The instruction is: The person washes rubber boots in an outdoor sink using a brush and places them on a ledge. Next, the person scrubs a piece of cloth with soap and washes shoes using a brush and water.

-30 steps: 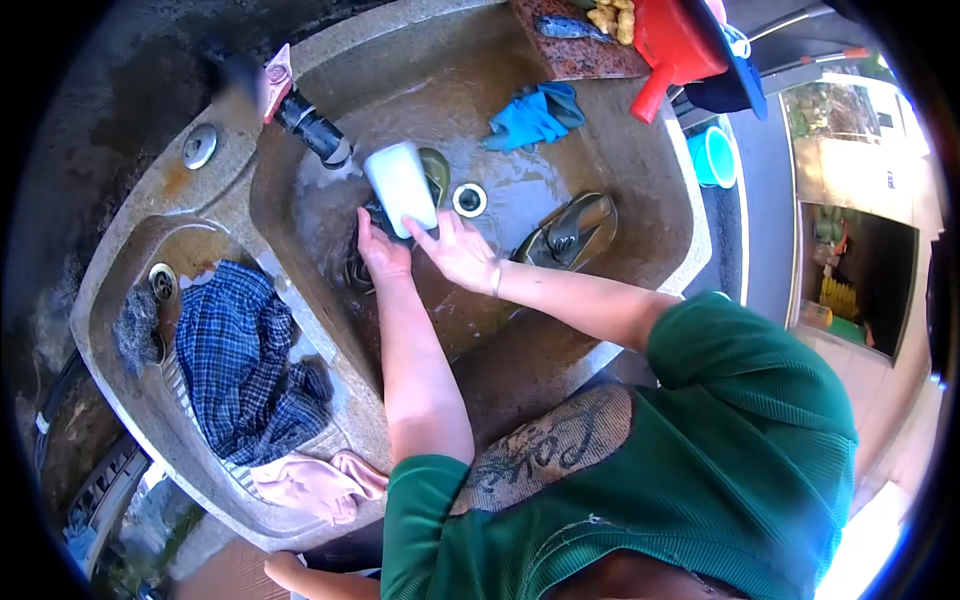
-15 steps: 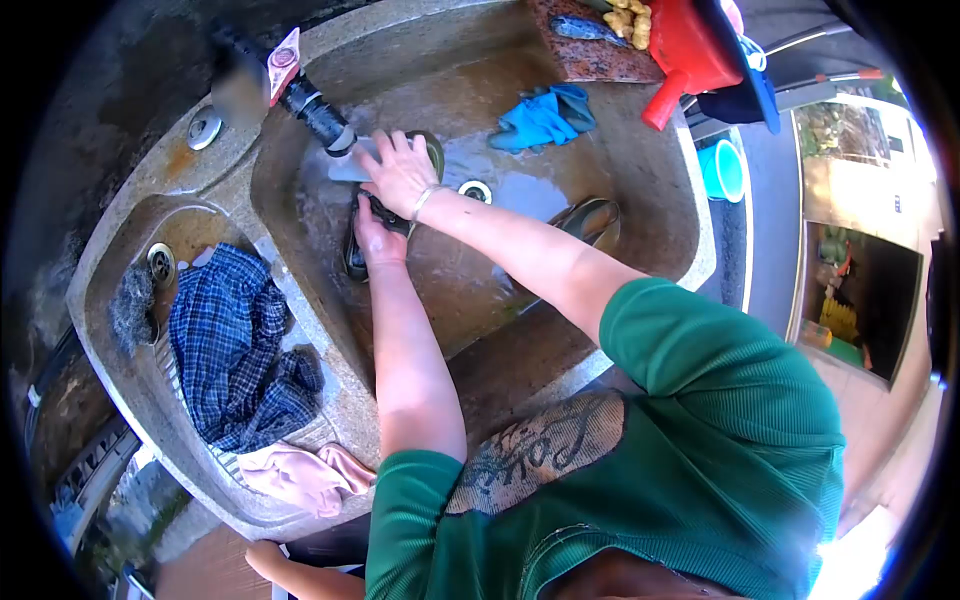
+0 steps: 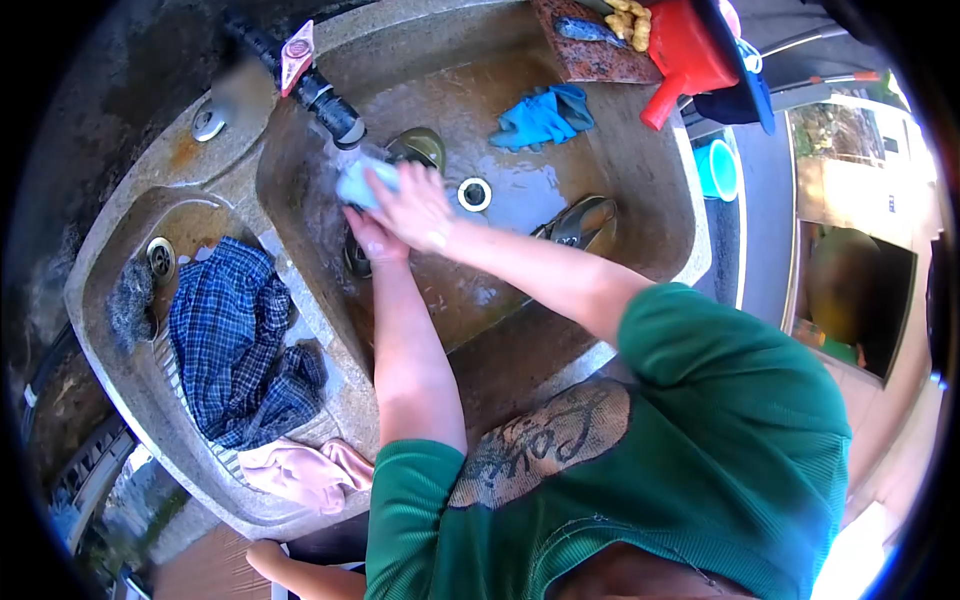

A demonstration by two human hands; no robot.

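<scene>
In the head view, a pale blue object (image 3: pixel 362 184), its kind unclear, is between my hands below the black tap (image 3: pixel 330 108). My right hand (image 3: pixel 415 208) is blurred by motion and lies over its right side, fingers closed around it. Just below, my left hand (image 3: pixel 378 238) touches its underside with the fingers partly hidden. Water runs from the tap onto it. An olive-green shoe (image 3: pixel 424 145) lies behind my right hand, and a dark shoe (image 3: pixel 354 258) is partly covered by my left hand. To the right rests a dark laced shoe (image 3: pixel 588 225).
The stone sink (image 3: pixel 690 200) has a white-rimmed drain (image 3: pixel 474 194) and blue gloves (image 3: pixel 545 118). A red dipper (image 3: pixel 690 55) and ginger (image 3: pixel 630 22) sit at the far corner. Checked cloth (image 3: pixel 225 330), pink cloth (image 3: pixel 305 475) and a scouring pad (image 3: pixel 131 310) lie in the left basin.
My hands have moved off the dark item they were on, and the pale blue object is now lifted between them under the tap. The olive shoe shows more clearly.
</scene>
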